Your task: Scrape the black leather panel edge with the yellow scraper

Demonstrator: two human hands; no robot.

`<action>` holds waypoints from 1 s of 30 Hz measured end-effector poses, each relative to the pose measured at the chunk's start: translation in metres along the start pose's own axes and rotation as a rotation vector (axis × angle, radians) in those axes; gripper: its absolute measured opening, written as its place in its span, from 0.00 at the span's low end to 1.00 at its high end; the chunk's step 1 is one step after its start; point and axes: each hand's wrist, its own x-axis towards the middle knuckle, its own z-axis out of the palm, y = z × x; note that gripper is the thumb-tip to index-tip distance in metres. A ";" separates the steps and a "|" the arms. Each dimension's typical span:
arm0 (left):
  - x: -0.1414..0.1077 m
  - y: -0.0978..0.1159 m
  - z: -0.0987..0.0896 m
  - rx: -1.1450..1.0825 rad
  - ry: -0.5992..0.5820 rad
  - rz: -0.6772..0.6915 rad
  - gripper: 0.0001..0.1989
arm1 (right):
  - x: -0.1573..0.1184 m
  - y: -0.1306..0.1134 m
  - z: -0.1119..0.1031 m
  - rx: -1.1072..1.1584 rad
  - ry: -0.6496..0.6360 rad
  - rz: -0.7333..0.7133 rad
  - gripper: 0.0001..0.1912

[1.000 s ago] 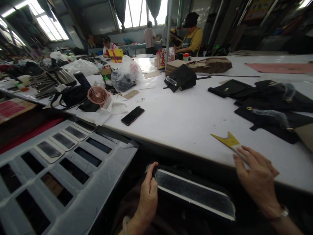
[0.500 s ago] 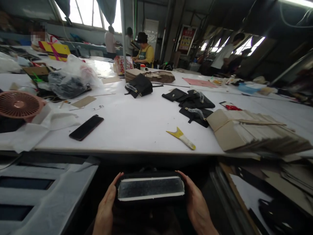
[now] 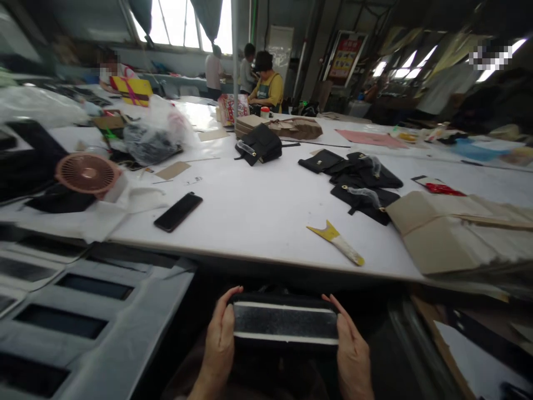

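Note:
In front of my body, below the table edge, I hold a black bag (image 3: 285, 323). A dark oblong panel with a white strip along each long side faces up on it. My left hand (image 3: 221, 328) is closed around its left end, fingers along the side. Around the right end, my right hand (image 3: 350, 343) grips it the same way. The lower part of the bag fades into shadow. Beyond it on the white table lie a yellow notched tool (image 3: 338, 241) and a black phone (image 3: 179, 211).
Several black bags (image 3: 366, 201) lie on the table, near a bundle of grey boards (image 3: 437, 239) at right. A pink fan (image 3: 87, 173) stands at left. Below it, a grey surface (image 3: 125, 311) carries dark panels. Co-workers (image 3: 266, 83) are at the back.
My view has swung left, so the table things appear farther right. Both hands still hold the bag; my right thumb now rests nearer the panel's end.

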 end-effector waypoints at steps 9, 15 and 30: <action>-0.026 -0.004 -0.020 -0.341 -0.070 -0.112 0.23 | 0.000 -0.002 0.000 0.004 -0.002 0.043 0.30; -0.032 -0.001 -0.032 -0.361 -0.141 -0.091 0.26 | 0.011 0.017 -0.005 -0.080 0.020 -0.062 0.32; -0.033 -0.003 -0.010 -0.149 -0.030 -0.063 0.28 | 0.001 0.001 -0.001 -0.124 0.052 -0.012 0.28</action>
